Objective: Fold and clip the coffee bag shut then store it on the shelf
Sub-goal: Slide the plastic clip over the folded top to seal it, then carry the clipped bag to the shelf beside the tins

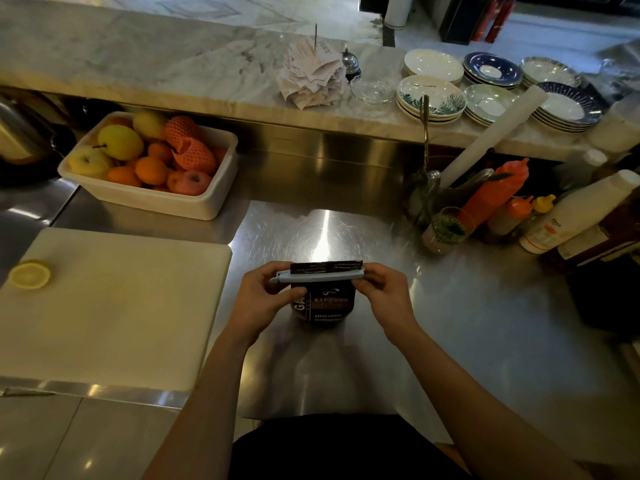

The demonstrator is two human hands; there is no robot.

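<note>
Right at the near edge of the steel bench, a dark coffee bag stands upright with a pale grey clip lying across its folded top, and both hands are on it: the left hand pinches the clip's left end with its thumb against the bag, the right hand closes on the clip's right end. Off to the left lies a white cutting board with a lemon half. Farther back sit a fruit tub, squeeze bottles, and stacked saucers on the marble ledge.
</note>
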